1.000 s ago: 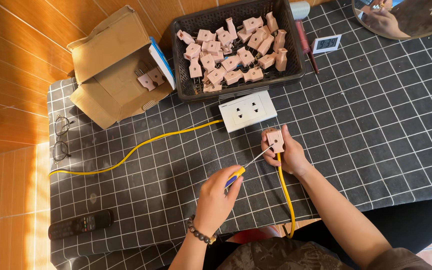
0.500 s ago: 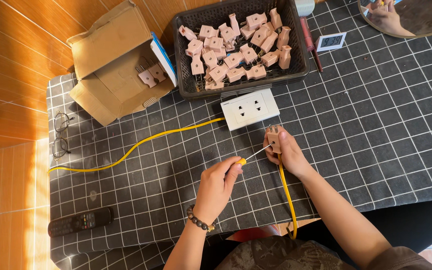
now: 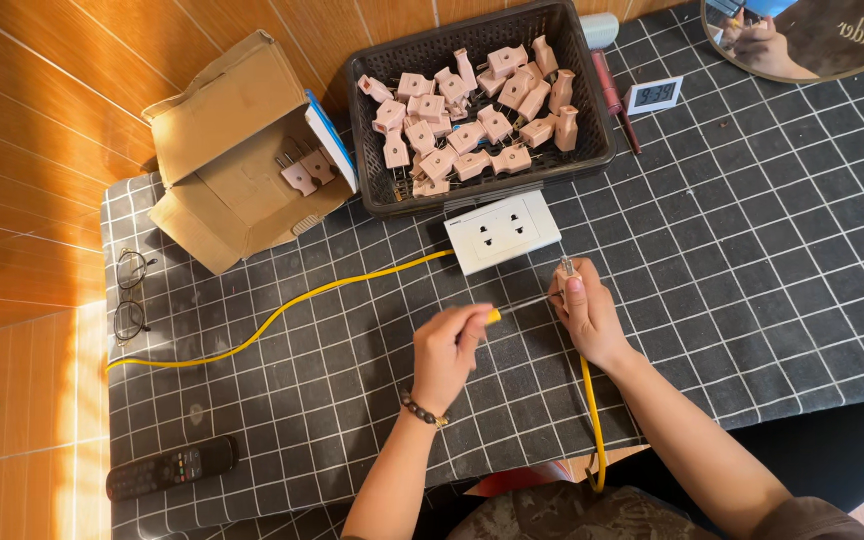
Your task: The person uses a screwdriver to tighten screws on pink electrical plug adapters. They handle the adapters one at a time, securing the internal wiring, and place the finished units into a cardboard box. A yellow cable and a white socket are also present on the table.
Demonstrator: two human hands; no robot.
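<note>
your cloth (image 3: 752,250) is black with a thin white grid. the cable (image 3: 282,315) is yellow, and so is the handle tip of the screwdriver (image 3: 493,316) in your left hand (image 3: 449,348). the socket (image 3: 502,232) is white. the plugs (image 3: 472,110) are pale pink, in a black basket (image 3: 377,195). the box (image 3: 242,150) is brown with a blue and white flap. the remote (image 3: 172,467) is black. the floor (image 3: 42,120) is orange wood. your bracelet (image 3: 420,410) has dark beads.

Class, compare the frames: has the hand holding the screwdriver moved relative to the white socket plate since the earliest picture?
Yes. The left hand with the screwdriver has risen toward the white socket plate, closing much of the gap below it.
</note>
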